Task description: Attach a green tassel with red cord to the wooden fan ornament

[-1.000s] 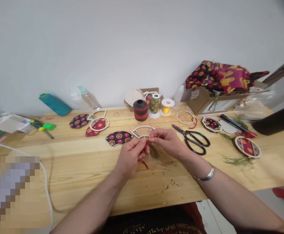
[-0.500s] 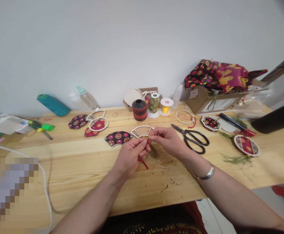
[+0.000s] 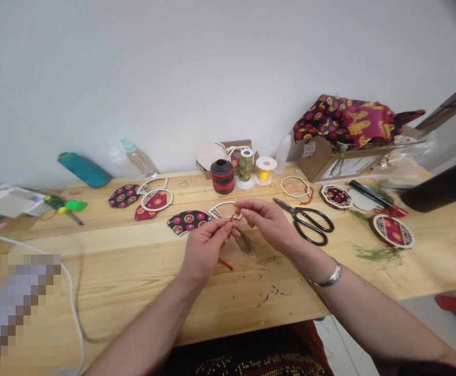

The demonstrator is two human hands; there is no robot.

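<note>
Between the thumb and finger of my left hand (image 3: 208,243) is a red cord (image 3: 226,265). One end of it points up from the pinch, and its tail hangs below the hand near the table. My right hand (image 3: 265,222) is held close by on the right, its thumb and fingertips drawn together at the cord's upper end; what they pinch is too small to make out. A green thread tassel (image 3: 244,244) hangs below both hands. Behind them lie a fan-shaped wooden frame (image 3: 222,209), partly covered by my fingers, and a fan-shaped patterned fabric piece (image 3: 187,222).
Black-handled scissors (image 3: 312,224) lie right of my hands. Thread spools in red-black (image 3: 223,177), olive (image 3: 246,166) and yellow (image 3: 265,169) stand behind. A cardboard box (image 3: 322,159) holds patterned fabric. A finished-looking round ornament (image 3: 392,231) lies at right, a white cable (image 3: 73,292) at left.
My right fingertips have shifted slightly up and away from the left hand's pinch, showing more of the red cord's upper end. The whole view has shifted slightly.
</note>
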